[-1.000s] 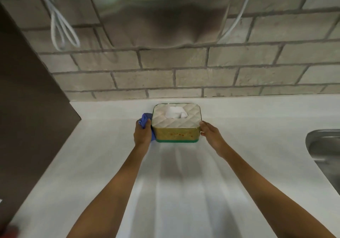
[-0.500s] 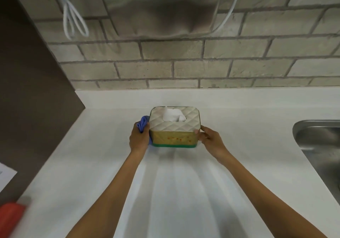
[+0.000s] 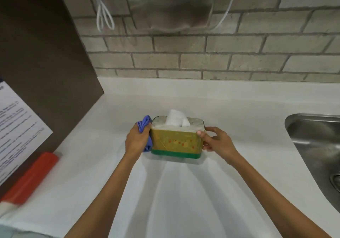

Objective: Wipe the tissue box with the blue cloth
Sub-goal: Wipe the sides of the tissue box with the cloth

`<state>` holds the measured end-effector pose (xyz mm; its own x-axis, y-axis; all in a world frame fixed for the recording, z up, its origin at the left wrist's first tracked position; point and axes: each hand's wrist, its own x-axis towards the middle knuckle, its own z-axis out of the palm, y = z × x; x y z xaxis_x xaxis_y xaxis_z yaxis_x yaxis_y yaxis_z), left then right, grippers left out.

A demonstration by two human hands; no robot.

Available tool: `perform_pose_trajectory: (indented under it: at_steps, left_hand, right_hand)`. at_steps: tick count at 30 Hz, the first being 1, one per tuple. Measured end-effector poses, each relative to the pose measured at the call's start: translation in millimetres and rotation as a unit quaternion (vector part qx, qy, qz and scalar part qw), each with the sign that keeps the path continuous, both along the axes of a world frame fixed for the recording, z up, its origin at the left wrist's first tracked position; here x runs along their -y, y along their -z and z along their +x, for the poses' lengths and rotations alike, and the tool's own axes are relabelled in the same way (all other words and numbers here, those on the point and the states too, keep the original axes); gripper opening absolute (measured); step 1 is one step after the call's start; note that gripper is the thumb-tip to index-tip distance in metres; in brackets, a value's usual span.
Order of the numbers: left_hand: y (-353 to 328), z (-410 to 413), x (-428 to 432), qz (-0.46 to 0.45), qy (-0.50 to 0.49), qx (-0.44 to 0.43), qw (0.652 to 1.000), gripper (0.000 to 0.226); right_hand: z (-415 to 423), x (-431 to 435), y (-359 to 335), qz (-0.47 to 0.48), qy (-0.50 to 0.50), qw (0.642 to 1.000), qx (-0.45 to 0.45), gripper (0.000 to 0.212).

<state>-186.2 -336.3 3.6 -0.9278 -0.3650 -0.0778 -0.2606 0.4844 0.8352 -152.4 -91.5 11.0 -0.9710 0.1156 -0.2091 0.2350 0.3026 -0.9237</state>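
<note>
— Where's the tissue box (image 3: 177, 142)?
— On the white desk (image 3: 184, 191), between both hands: left hand (image 3: 137, 140) presses the bunched blue cloth (image 3: 145, 133) against its side, right hand (image 3: 216, 141) grips the other.
— Surroundings?
— Brick wall (image 3: 202, 61), steel sink (image 3: 316, 145) rightward.

The tissue box (image 3: 176, 144) sits on the white counter (image 3: 184, 191), a white tissue (image 3: 176, 118) poking up from its top. The left hand (image 3: 137, 140) presses the bunched blue cloth (image 3: 145, 127) against the box's left side. The right hand (image 3: 217, 141) clasps the box's right end, thumb on the near corner. Right of the box lies a steel sink (image 3: 316, 145); behind it a brick wall (image 3: 202, 59) carries a metal dispenser (image 3: 171, 4). Left of the box lie a red roll (image 3: 31, 179) and a printed sheet (image 3: 16, 123).
</note>
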Motion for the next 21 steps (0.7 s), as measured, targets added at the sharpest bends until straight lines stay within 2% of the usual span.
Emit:
perform_pose_trajectory:
  at_steps: [8,12,16,19,21]
  left_hand:
    - [-16,-1,-3,-0.045,0.013,0.029,0.998,0.031]
    - [-26,-11,-1,-0.043,0.036,0.043,0.998,0.033]
    - [-35,-24,-1,-0.074,0.054,0.06,0.994,0.036]
    - [-36,-30,-2,-0.083,0.056,0.06,0.993,0.037]
    - [-32,-32,-2,-0.081,0.052,0.051,0.994,0.037]
  right_hand:
    - [-13,-6,-10,-0.01,-0.04,0.999,0.017,0.077]
    - [-25,-11,-13,-0.004,-0.068,0.997,0.036,0.073]
    - [-46,-17,-9,0.069,-0.064,0.996,0.01,0.063]
    - [-60,-19,0,0.02,-0.083,0.996,0.03,0.058]
    - [-67,-19,6,-0.022,-0.091,0.995,0.046,0.068]
